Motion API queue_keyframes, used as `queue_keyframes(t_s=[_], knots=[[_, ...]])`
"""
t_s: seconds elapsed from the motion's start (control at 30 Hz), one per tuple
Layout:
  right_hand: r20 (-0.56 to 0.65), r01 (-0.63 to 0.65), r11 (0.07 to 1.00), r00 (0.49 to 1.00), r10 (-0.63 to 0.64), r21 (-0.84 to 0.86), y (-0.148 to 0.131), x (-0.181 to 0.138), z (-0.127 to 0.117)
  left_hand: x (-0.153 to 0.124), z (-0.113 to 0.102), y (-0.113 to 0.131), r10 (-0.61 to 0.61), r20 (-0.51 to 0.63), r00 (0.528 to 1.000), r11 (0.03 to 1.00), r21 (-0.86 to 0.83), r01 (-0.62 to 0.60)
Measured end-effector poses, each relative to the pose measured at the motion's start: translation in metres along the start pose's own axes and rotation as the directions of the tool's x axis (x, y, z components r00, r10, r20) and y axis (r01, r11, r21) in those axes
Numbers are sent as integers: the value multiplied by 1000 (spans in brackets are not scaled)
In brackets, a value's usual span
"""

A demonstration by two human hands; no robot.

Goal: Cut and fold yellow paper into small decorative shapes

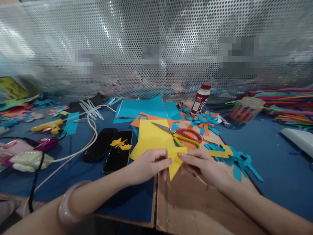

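A piece of yellow paper [174, 163], folded to a triangle with its point downward, is pinched between both hands above the table's front. My left hand [154, 163] is closed on its left edge, thumb in front. Closed on the upper right part is my right hand [200, 161], also with the thumb in front; the fingers behind are partly hidden. Just beyond the hands, scissors [187, 135] with red and yellow handles lie on yellow sheets [151, 133]. Small yellow paper cutouts [121, 144] rest on a dark phone [117, 160] to the left.
Blue sheets [141, 107] lie behind. Blue and orange paper flowers [206, 122] and strips are at the right, near a bottle [201, 99] and a tilted jar [245, 109]. Glue guns [49, 126] and cables lie left. A perforated metal screen [163, 29] closes off the back.
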State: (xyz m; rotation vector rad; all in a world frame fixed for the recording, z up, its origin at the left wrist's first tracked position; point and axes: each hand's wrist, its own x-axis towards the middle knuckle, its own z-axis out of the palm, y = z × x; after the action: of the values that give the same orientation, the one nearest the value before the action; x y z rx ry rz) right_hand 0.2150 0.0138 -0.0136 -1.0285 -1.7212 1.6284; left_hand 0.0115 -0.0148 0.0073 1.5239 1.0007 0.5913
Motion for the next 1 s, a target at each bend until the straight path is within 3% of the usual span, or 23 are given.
queue_keyframes(t_s=[0.23, 0.4, 0.6, 0.7, 0.83, 1.0], knots=[[40, 33, 999, 999, -32, -40, -9, -3, 1, -3, -1, 0, -4, -31, 1000, 999, -38, 2], [109, -6, 999, 994, 12, -53, -13, -3, -2, -3, -2, -2, -13, -40, 999, 999, -50, 11], [131, -44, 951, 987, 88, -307, -16, -7, -7, 2, -1, -6, 140, -255, 957, 988, 96, -119], [141, -64, 905, 981, 135, -420, -16, -9, -6, 4, 0, -7, 124, -265, 956, 992, 47, -116], [156, -35, 904, 981, 112, -427, -16, -9, -2, 4, 2, -8, 84, -279, 957, 994, -39, -98], [185, -24, 920, 977, 104, -392, -19, -10, -1, 3, 1, -6, 119, -343, 932, 993, 56, -106]])
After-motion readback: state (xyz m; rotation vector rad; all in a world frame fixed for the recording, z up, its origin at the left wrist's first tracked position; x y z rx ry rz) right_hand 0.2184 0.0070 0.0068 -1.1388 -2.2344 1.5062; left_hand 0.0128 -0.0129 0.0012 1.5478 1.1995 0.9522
